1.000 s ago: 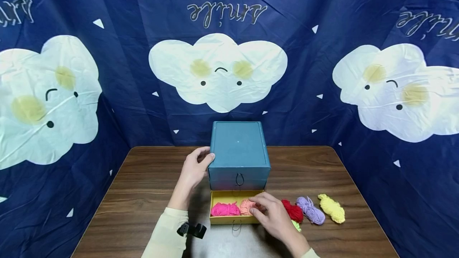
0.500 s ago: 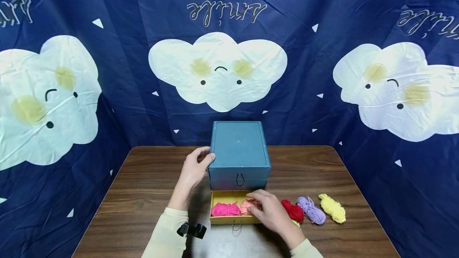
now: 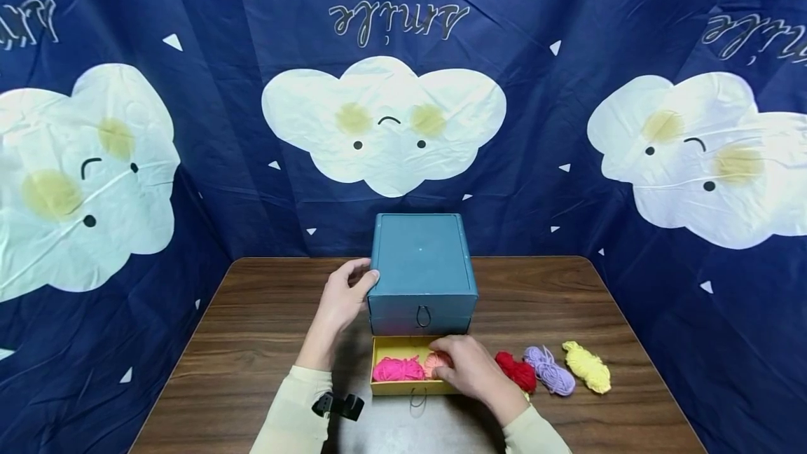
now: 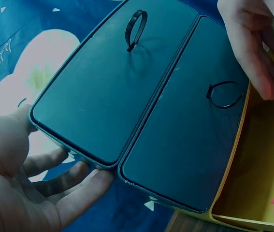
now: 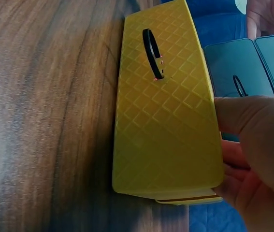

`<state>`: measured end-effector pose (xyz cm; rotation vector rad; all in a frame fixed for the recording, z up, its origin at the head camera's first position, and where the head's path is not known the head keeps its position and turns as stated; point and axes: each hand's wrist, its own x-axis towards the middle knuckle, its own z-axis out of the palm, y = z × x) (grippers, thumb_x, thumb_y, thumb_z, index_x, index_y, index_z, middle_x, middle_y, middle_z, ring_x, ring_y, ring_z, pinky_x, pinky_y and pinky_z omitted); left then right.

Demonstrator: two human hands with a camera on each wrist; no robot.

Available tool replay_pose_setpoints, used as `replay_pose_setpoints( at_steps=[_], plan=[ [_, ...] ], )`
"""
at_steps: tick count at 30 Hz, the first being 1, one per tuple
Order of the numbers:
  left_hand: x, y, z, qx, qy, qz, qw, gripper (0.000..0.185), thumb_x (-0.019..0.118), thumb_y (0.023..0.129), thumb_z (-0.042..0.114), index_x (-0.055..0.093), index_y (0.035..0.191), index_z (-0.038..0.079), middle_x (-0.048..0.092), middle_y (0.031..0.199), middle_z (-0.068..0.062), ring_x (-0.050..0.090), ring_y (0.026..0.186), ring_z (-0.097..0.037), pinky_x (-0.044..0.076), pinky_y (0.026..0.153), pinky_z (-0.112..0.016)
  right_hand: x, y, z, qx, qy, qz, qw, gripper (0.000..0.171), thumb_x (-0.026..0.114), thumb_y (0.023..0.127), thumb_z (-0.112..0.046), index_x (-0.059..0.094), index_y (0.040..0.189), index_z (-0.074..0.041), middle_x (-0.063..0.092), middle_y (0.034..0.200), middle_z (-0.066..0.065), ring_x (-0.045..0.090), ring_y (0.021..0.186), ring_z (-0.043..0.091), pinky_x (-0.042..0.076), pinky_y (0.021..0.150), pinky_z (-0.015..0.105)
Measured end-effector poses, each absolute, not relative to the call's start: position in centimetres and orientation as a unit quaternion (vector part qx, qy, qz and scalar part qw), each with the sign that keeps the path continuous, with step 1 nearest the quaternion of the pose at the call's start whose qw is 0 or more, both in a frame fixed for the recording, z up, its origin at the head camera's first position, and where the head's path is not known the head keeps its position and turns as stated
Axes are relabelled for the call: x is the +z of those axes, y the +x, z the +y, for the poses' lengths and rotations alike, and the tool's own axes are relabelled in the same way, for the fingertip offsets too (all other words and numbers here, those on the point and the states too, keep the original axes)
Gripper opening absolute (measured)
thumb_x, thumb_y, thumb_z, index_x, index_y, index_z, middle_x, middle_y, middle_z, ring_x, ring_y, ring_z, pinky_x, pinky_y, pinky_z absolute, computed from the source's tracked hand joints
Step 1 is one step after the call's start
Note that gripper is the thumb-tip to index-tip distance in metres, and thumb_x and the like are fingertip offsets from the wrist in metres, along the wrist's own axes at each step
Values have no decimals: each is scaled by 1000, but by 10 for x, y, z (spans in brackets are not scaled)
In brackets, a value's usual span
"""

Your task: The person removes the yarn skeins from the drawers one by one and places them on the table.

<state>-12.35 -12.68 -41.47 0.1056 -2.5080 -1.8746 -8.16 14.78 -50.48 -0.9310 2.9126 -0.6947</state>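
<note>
A blue drawer box (image 3: 421, 265) stands mid-table, its upper drawers closed, each with a black loop handle. A yellow drawer (image 3: 412, 388) sticks out at its base, holding a pink yarn skein (image 3: 398, 370) and a peach yarn skein (image 3: 435, 363). My left hand (image 3: 341, 296) grips the box's left side, thumb at the top edge, fingers bent against the side wall. My right hand (image 3: 469, 366) reaches into the drawer's right end, fingers and thumb around the peach skein. In the right wrist view the thumb lies at the yellow front's edge; the skein is hidden there.
Right of the drawer lie a red skein (image 3: 517, 372), a purple skein (image 3: 550, 370) and a yellow skein (image 3: 587, 367) on the wooden table (image 3: 265, 342). A sliver of green yarn shows beside the right wrist. Blue cloth (image 3: 214, 181) hangs around the table.
My right hand has shifted a little left, further over the peach skein, and covers more of the drawer's right end. My left hand stays on the box.
</note>
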Motion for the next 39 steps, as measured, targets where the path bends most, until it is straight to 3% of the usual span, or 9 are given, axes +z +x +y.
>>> replay_pose_setpoints(
  at_steps=[7,14,23,39],
  plan=[
    [-415,-124,-126,-600,30,-799,3,49,65,101,34,58,143,10,62,136,-17,61,122,-31,63,81,-42,-501,-89,146,-216,-306,926,41,31,85,83,-20,77,112,-12,77,104,-1,67,90,11,58,78,31],
    [-416,-123,-125,-602,30,-798,4,49,65,101,35,58,143,10,62,136,-17,60,123,-31,63,82,-42,-503,-92,145,-208,-330,920,39,14,82,81,-11,75,91,-18,65,78,-11,51,68,2,44,59,21],
    [-415,-123,-124,-607,36,-794,0,50,65,102,34,57,144,10,60,138,-18,60,123,-32,62,84,-49,-504,-90,149,-233,-335,913,6,13,77,83,-7,77,88,-19,68,82,-11,56,74,1,51,66,21],
    [-414,-123,-125,-604,40,-796,5,48,65,102,32,58,143,10,62,135,-18,61,121,-31,63,82,-42,-500,-84,155,-293,-311,899,-93,15,80,82,-5,78,89,-18,73,88,-8,65,80,5,57,70,25]
  ],
)
